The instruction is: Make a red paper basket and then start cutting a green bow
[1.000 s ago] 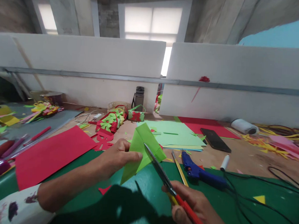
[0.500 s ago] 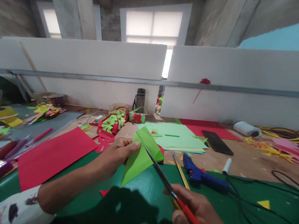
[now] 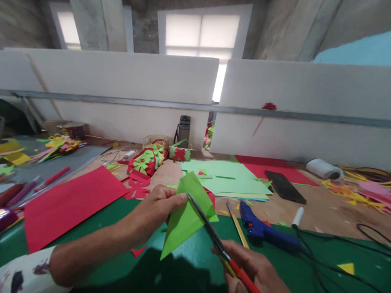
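My left hand pinches a folded piece of light green paper between thumb and fingers, above the green mat. Scissors with red-orange and yellow handles are gripped in my right hand. Their blades lie across the green paper, with the tips close to my left thumb. A sheet of red paper lies to the left of my left forearm. Beneath the paper, a small red scrap rests on the mat.
Right of the scissors lie a gold-coloured cutter, a blue glue gun with a black cord and a phone. Behind are pale green sheets, small paper baskets and a bottle. Pens and paper scraps crowd the left side.
The green paper has shifted slightly down and right with my left hand, and its right part sits differently. The scissors' tips have moved nearer my left thumb.
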`<state>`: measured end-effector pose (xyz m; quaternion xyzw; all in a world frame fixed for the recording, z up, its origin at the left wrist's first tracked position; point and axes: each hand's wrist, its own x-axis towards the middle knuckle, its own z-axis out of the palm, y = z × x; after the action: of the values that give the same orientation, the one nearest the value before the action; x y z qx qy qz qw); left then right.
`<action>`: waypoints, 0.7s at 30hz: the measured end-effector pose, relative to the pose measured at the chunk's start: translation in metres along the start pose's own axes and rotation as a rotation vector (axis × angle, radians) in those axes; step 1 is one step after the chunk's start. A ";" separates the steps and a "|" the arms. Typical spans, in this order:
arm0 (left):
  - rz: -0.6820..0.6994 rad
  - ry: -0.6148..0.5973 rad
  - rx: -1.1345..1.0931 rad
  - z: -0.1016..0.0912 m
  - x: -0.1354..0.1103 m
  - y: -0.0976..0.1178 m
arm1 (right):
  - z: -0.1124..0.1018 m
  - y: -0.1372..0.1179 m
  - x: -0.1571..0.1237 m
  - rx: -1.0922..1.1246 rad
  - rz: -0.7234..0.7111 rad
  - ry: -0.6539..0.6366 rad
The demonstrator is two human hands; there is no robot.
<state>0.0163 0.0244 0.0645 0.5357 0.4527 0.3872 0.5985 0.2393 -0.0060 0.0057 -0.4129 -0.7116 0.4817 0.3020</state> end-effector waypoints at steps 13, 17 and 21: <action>0.013 0.064 -0.087 -0.001 0.001 -0.010 | -0.001 0.001 -0.002 -0.047 -0.021 -0.012; 0.019 0.033 -0.096 -0.002 0.002 -0.012 | 0.001 -0.012 -0.003 0.030 0.007 -0.012; 0.039 0.003 -0.092 -0.002 0.003 -0.012 | 0.004 -0.017 -0.004 0.044 0.055 0.001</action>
<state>0.0154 0.0262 0.0523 0.5156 0.4246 0.4203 0.6141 0.2332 -0.0145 0.0202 -0.4256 -0.6892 0.5050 0.2980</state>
